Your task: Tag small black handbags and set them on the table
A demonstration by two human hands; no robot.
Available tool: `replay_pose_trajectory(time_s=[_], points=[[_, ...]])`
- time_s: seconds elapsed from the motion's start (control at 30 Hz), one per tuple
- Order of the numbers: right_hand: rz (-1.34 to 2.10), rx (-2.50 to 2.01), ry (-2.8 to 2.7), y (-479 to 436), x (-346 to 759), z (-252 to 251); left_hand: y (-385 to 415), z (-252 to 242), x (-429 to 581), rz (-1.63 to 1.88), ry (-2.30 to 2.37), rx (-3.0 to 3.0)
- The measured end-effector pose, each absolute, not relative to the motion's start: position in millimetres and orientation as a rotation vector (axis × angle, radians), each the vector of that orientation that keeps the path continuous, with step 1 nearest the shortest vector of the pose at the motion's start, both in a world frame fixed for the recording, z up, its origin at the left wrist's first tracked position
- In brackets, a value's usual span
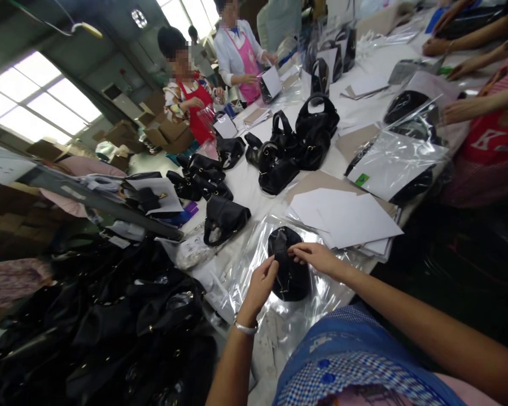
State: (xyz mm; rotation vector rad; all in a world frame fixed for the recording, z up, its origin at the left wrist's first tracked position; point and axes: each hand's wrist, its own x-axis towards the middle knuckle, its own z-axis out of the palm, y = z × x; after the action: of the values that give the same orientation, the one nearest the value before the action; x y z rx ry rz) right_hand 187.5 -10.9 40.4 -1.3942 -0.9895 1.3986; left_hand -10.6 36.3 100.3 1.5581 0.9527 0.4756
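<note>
Your left hand (263, 280) is nearly closed, thumb and forefinger together at the left edge of a dark strap (281, 248), which it seems to pinch. Your right hand (315, 257) is half curled, its fingertips against the strap's right side; you cannot tell from here whether they grip it or only touch it.

The black handbag (294, 285) beneath lies between your hands, directly in front of you, with its long axis running away from your body. The strap sits toward its far part, so the near end reaches back toward your apron (334, 344), below your fingertips. Neither hand is clearly nearer: they meet the strap from opposite sides, the left wrist with its bracelet (245, 326) being closer to the bag than the right.

Under the bag, clear plastic (246, 265) spreads past it on both sides. Just beyond your right hand lie white sheets (359, 217); ahead to your left, apart from the plastic, rests another black bag (232, 214). A dark heap of bags (110, 321) fills the area by your left forearm. Farther along the table (260, 210), a co-worker in a red apron (198, 113) stands opposite.
</note>
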Motion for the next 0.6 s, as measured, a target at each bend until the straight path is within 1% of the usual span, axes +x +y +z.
replay_pose_trajectory(time_s=[0.13,0.2,0.3,0.47,0.6], points=[[1.619,-1.215,-0.711,-22,175,54,29,97,1,0.523,0.975,1.535],[1.657,-1.117,-0.670,-22,169,66,26,93,5,0.578,0.999,1.533],[1.647,-1.096,-0.652,-16,160,79,22,88,8,0.645,1.079,1.562],[1.593,-1.183,-0.651,-2,151,84,16,89,5,0.719,1.167,1.631],[1.566,-1.206,-0.692,13,158,102,9,91,-10,0.799,1.223,1.553]])
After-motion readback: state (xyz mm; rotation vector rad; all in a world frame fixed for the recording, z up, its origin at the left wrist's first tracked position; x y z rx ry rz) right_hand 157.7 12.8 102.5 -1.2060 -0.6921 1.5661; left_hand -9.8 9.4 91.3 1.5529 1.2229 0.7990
